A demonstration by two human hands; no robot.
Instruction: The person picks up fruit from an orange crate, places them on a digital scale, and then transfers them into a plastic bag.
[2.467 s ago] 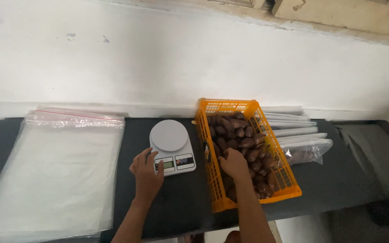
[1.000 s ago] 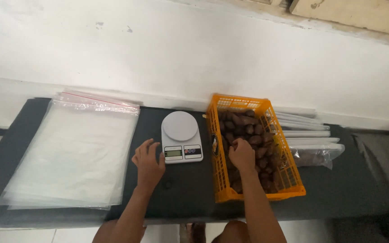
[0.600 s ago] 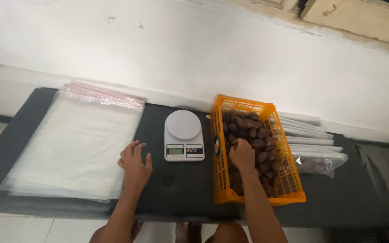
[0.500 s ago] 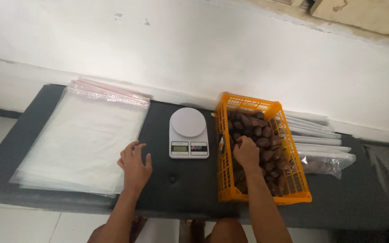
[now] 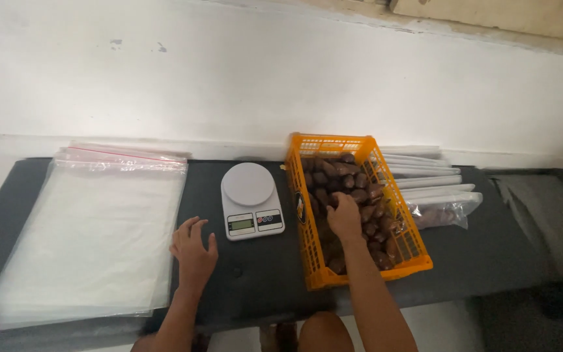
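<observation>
My left hand [image 5: 193, 249] rests on the dark table [image 5: 262, 274] with fingers spread, right beside the edge of a stack of clear zip bags [image 5: 92, 228]. It holds nothing. My right hand [image 5: 343, 215] is inside an orange plastic crate [image 5: 314, 261], fingers down among the brown dates [image 5: 353, 189]; whether it grips one is hidden. A white digital kitchen scale [image 5: 249, 206] with a round platform stands between the two hands, bare on top.
White flat packets [image 5: 425, 176] are stacked right of the crate, with a clear bag of dates [image 5: 441, 214] in front of them. A white wall [image 5: 281, 78] runs behind the table. A dark surface [image 5: 542, 202] lies at the far right.
My left hand has moved left from the scale's front over to the edge of the clear bags. My right hand has stayed in the crate of dates. The view has shifted.
</observation>
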